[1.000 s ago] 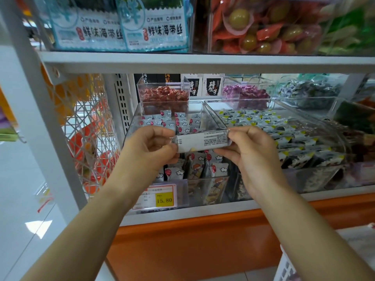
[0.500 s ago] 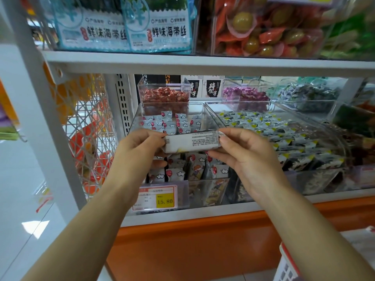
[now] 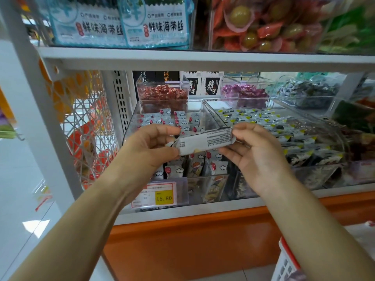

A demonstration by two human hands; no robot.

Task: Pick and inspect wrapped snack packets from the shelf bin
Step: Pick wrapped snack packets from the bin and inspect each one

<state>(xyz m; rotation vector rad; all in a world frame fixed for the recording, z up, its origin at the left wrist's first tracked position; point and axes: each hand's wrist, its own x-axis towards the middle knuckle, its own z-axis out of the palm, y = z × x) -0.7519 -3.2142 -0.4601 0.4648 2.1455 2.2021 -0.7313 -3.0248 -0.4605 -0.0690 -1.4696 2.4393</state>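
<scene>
A person's two bare hands hold one wrapped snack packet (image 3: pixel 205 141) in the air, just in front of a clear shelf bin (image 3: pixel 131 123). The left hand (image 3: pixel 150 148) pinches the packet's left end between thumb and curled fingers. The right hand (image 3: pixel 258 157) pinches its right end. The packet's white back, with small print, faces the camera. Similar packets (image 3: pixel 176 118) fill the bin behind it. A yellow price tag (image 3: pixel 164 197) on the bin's front reads 15.80.

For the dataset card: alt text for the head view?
The left hand and right hand hold a white rectangular wrapped snack packet by its ends, small print facing the camera, before a clear plastic shelf bin of small white packets. A yellow 15.80 price tag sits below.
</scene>
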